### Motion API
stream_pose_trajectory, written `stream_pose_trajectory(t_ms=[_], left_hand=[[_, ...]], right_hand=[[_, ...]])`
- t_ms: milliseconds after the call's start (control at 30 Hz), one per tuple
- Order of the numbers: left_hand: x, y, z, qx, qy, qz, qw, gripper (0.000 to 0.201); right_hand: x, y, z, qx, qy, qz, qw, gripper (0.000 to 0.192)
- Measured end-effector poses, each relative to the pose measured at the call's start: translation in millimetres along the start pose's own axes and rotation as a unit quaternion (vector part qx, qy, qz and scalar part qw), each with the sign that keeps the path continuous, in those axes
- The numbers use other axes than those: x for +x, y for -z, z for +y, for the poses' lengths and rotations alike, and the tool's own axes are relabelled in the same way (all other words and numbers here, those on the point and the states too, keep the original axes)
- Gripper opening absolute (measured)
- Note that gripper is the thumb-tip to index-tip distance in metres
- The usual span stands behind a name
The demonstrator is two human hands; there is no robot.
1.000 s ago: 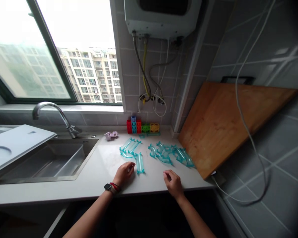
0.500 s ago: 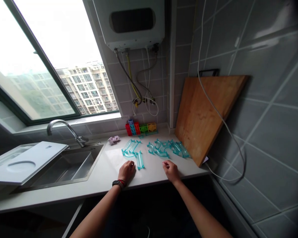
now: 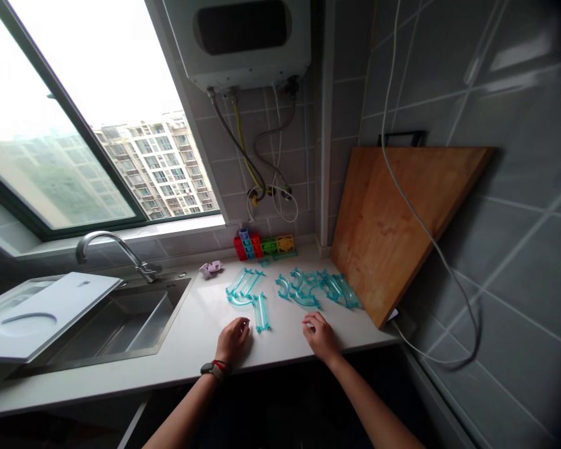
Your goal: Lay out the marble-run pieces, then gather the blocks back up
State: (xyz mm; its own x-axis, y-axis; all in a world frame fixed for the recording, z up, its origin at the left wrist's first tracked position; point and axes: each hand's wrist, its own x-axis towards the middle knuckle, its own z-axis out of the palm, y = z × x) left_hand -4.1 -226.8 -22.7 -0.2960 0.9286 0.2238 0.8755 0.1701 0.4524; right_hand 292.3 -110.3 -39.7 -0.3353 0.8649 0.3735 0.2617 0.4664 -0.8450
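Both my hands rest on the white countertop (image 3: 280, 324) near its front edge. My left hand (image 3: 232, 340), with a watch and a red band on its wrist, lies just left of a straight clear teal track piece (image 3: 260, 312), fingers loosely curled and holding nothing. My right hand (image 3: 320, 337) lies in front of a heap of curved teal track pieces (image 3: 315, 287), fingers bent and apart from them. A second group of curved teal pieces (image 3: 242, 287) lies beyond my left hand.
Red, blue, green and yellow blocks (image 3: 264, 244) stand against the back wall, with a small lilac piece (image 3: 210, 269) to their left. A steel sink (image 3: 116, 321) with faucet (image 3: 116, 249) and white cover (image 3: 37, 312) is left. A wooden board (image 3: 393, 218) leans right.
The view tilted and swung, showing more of the wall heater. Both hands stayed near the counter's front edge with only slight shifts. The track pieces have not moved.
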Motion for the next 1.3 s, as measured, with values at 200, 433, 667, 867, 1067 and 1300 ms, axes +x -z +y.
stream_pose_trajectory(t_ms=[200,433,667,867,1067,1300], left_hand=[[31.7,20.1,12.0,-0.035,-0.066,-0.039,0.996,0.028],[122.0,18.6,48.2,-0.021,-0.067,-0.121,0.99,0.027],[191.1,-42.0,96.6,0.042,0.03,-0.125,0.991,0.032],[215.9,-80.4,122.6,0.065,0.083,-0.123,0.987,0.036],[216.3,-88.4,124.8,0.05,0.105,-0.122,0.986,0.034],[220.8,-80.6,109.5,-0.029,0.112,-0.095,0.989,0.032]], right_hand=[[-0.2,2.6,-0.1,0.006,0.014,-0.022,1.0,0.019],[-0.8,6.4,-0.9,0.002,0.017,-0.048,0.999,0.018],[-1.2,6.8,-3.4,-0.004,0.017,-0.05,0.999,0.018],[-1.9,6.1,-3.9,-0.013,0.013,-0.052,0.998,0.018],[-2.0,6.0,-3.3,-0.021,0.015,-0.053,0.998,0.018],[-2.9,6.1,-4.9,-0.037,0.013,-0.056,0.998,0.019]])
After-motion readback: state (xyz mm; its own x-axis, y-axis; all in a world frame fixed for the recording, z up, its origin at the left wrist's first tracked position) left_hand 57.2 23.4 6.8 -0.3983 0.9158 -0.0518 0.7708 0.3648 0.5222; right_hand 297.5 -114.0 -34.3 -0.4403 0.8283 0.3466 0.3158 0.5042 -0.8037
